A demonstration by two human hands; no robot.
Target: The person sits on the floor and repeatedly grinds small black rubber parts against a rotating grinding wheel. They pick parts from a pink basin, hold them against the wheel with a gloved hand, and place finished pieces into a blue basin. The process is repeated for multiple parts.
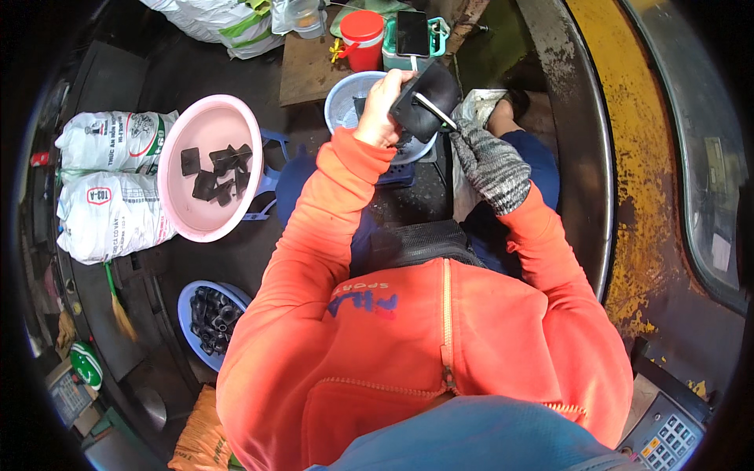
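My bare left hand [382, 108] is closed on the edge of a black molded plastic piece [428, 102] with a broad, cup-like shape, held up in front of me. A thin whitish stick-like tool [434, 111] lies across the piece. Its near end meets the fingertips of my right hand [493, 166], which wears a grey and black knit glove and is pinched on it. I cannot make out what kind of tool it is. Below the piece sits a light blue basin [342, 102], partly hidden by my left hand, with dark pieces inside.
To the left, a pink basin [177, 196] on a blue stool holds several black pieces [224, 161]. White sacks [114, 212] lie beyond it. Lower left stands a blue basin [187, 322] of black parts. A red jug [362, 47] and a phone [412, 34] are ahead. Yellow machinery [628, 235] borders my right.
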